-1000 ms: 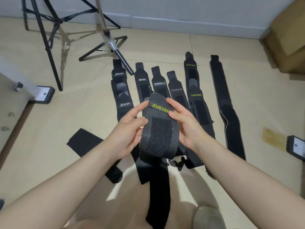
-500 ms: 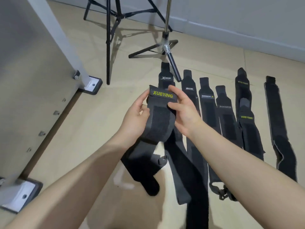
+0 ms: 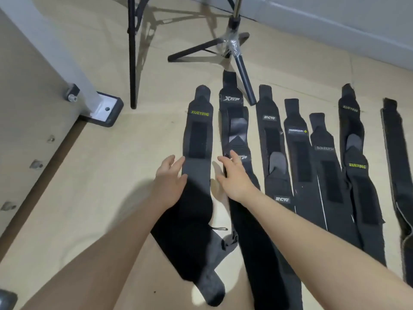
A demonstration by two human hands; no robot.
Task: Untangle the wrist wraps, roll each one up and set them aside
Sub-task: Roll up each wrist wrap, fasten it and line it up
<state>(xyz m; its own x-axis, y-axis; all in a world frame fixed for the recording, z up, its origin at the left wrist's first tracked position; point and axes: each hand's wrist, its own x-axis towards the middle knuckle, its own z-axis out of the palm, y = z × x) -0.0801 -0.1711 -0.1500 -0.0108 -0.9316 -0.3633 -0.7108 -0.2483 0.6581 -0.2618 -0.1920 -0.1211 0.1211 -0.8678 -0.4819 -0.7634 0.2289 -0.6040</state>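
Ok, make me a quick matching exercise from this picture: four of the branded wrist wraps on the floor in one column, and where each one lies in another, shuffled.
Column one:
1. XUEYING wrap
2. XTEP wrap
3. JINCYO wrap
4. BOKEERSI wrap

Column two:
A. under the right hand
B. leftmost in the row, touched by the left hand
C. just right of the tripod leg's foot
D. left neighbour of the wrap pair with yellow lettering

Pairs: 1-B, 2-A, 3-C, 4-D

Beige floor [image 3: 89,198]; grey wall [image 3: 335,23]; black tripod stand [image 3: 237,52].
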